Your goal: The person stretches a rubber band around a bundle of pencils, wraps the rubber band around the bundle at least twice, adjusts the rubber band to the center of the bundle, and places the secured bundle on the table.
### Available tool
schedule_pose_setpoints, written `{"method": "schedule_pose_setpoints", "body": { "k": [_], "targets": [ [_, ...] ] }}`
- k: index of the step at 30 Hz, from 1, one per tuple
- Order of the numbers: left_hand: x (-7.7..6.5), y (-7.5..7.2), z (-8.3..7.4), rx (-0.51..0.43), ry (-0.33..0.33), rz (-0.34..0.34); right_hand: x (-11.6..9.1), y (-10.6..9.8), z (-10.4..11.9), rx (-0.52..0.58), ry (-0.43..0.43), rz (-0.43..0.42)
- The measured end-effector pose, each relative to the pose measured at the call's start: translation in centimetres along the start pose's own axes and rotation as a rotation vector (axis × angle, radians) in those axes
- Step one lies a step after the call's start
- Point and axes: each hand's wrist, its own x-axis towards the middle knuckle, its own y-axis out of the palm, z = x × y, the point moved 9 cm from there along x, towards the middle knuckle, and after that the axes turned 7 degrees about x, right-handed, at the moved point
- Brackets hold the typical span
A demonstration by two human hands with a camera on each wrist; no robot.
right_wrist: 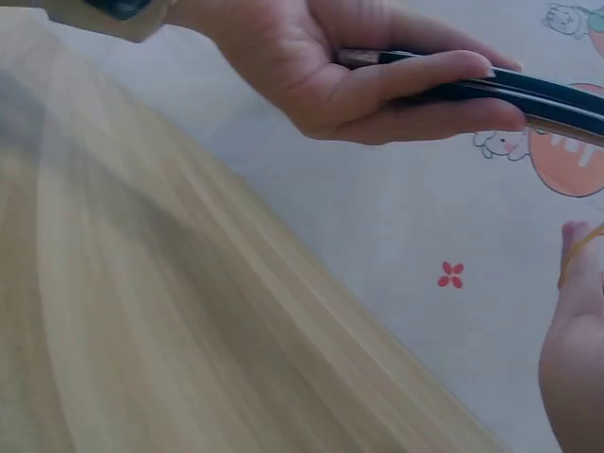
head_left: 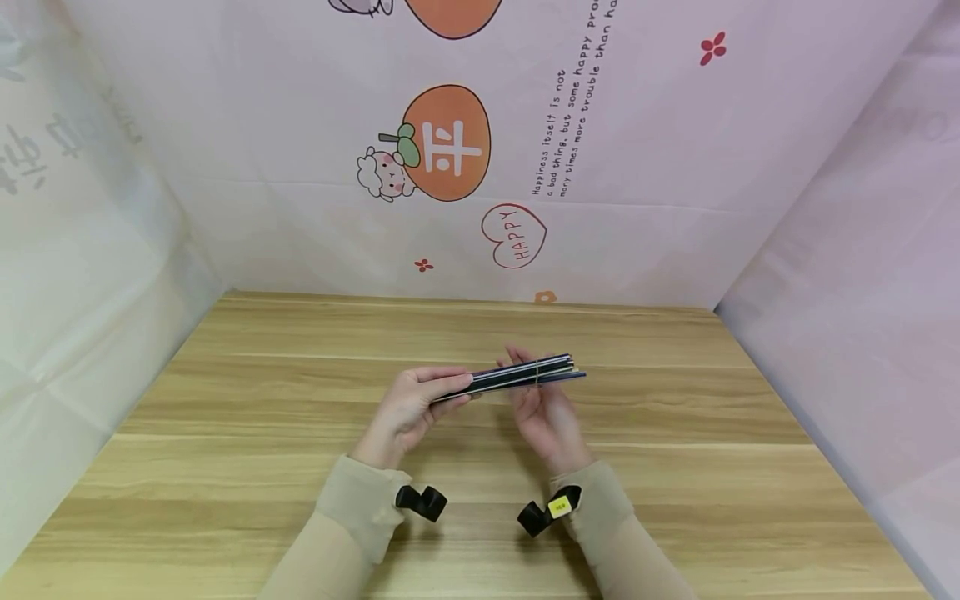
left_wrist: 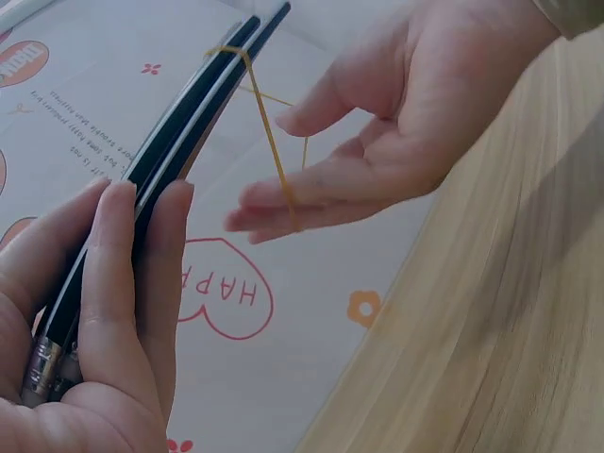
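Observation:
My left hand (head_left: 411,407) grips a bundle of dark pencils (head_left: 510,377) near one end, above the table. Metal ferrules show by its palm in the left wrist view. A thin yellow rubber band (left_wrist: 268,132) loops around the bundle's far end and stretches across to my right hand (head_left: 546,421). There it runs over the straight fingers (left_wrist: 330,184), with the thumb held apart from them. In the right wrist view only part of the right hand shows, at the right edge, with the band on it.
The wooden table (head_left: 225,467) lies beneath both hands. Behind it hangs a printed backdrop (head_left: 637,242) with orange fruit, text and a heart, and pale cloth walls (head_left: 82,275) stand at the sides. Each wrist wears a small black camera (head_left: 431,503).

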Motion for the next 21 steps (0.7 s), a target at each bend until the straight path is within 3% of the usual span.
{"method": "schedule_pose_setpoints", "body": {
  "k": [5, 9, 14, 21],
  "targets": [
    [0.0, -0.2, -0.2, -0.076, 0.017, -0.032, 0.1, 0.0, -0.2, 0.037, -0.078, 0.027],
    [0.1, -0.3, -0.2, -0.129, 0.02, -0.058, -0.1, 0.7, 0.2, -0.011, -0.168, 0.124],
    [-0.1, -0.4, -0.4, -0.161, 0.027, -0.076, -0.5, 1.6, 1.7, -0.147, -0.33, 0.216],
    [-0.4, -1.1, -1.2, -0.133, 0.045, -0.102, -1.5, 3.2, 4.7, -0.407, -0.543, 0.212]
  ]
}}
